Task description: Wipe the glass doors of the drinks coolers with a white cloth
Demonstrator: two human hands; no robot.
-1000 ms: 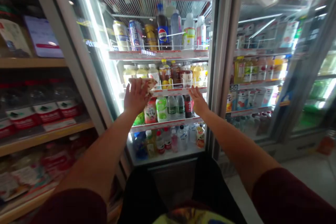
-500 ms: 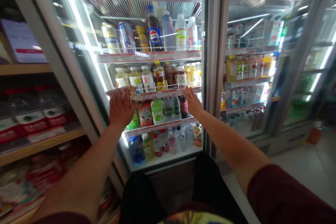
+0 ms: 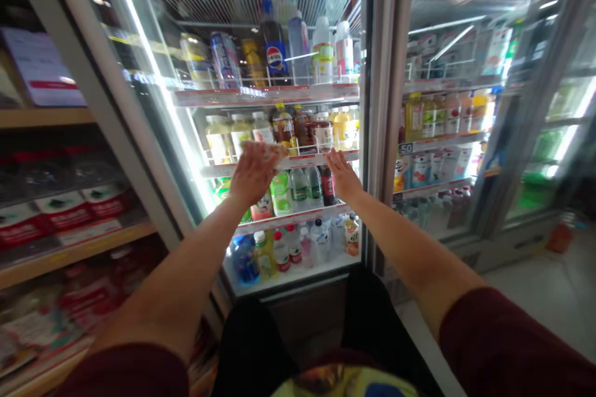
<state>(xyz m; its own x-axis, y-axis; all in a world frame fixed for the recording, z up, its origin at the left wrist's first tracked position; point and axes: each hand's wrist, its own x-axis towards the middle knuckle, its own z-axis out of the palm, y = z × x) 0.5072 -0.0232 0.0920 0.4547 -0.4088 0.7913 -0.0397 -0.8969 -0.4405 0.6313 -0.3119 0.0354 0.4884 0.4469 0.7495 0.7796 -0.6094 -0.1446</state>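
My left hand (image 3: 255, 175) presses a pale crumpled cloth (image 3: 275, 149) against the glass door (image 3: 371, 111) of a lit drinks cooler. The cloth shows beyond the fingertips; the rest is hidden under the hand. Farther right, my right hand (image 3: 344, 177) rests on the same glass with its fingers spread and nothing in it. Behind the glass, near both hands, stand rows of bottled drinks, among them a brown tea bottle (image 3: 283, 127) and a green-labelled bottle (image 3: 280, 191).
A wooden shelf (image 3: 79, 248) with red-and-white packs runs along the left. To the right, a second cooler door (image 3: 447, 223) adjoins. My knees (image 3: 254, 341) are close to the cooler's base. An orange item (image 3: 560, 234) sits on the tiled floor at far right.
My left hand has moved right across the glass with the cloth, closer to my right hand. The right hand stays almost in place, and the view has shifted slightly.
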